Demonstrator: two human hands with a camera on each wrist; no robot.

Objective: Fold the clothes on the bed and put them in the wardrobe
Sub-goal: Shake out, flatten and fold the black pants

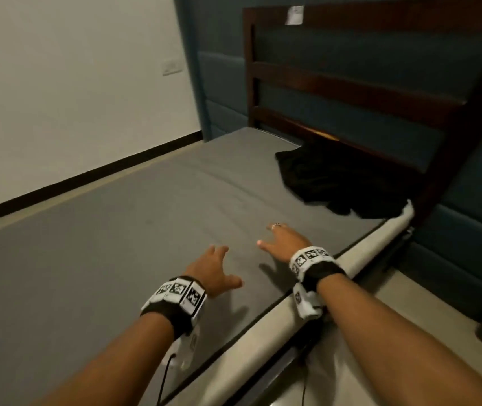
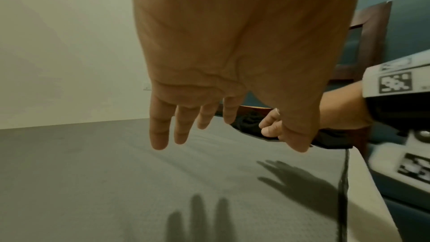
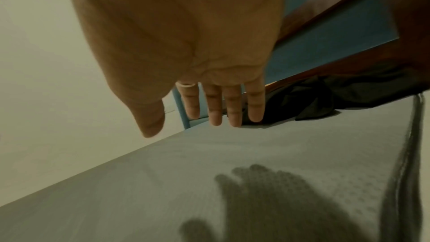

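A crumpled black garment (image 1: pixel 342 180) lies on the grey mattress (image 1: pixel 116 259) at its far right corner, against the dark wooden headboard (image 1: pixel 351 92). Both hands hover palm down a little above the mattress, short of the garment. My left hand (image 1: pixel 215 269) has its fingers spread and straight, holding nothing; the left wrist view shows the left hand (image 2: pixel 209 113) above its own shadow. My right hand (image 1: pixel 283 240), with a ring on one finger, is also spread and empty. In the right wrist view the right hand (image 3: pixel 209 106) reaches toward the black garment (image 3: pixel 325 102).
The bed's pale side edge (image 1: pixel 263 326) runs diagonally under my right forearm, with tiled floor (image 1: pixel 410 332) to its right. A white wall (image 1: pixel 72 98) with a black skirting borders the bed's left side. Teal padded panels (image 1: pixel 222 92) stand behind the headboard.
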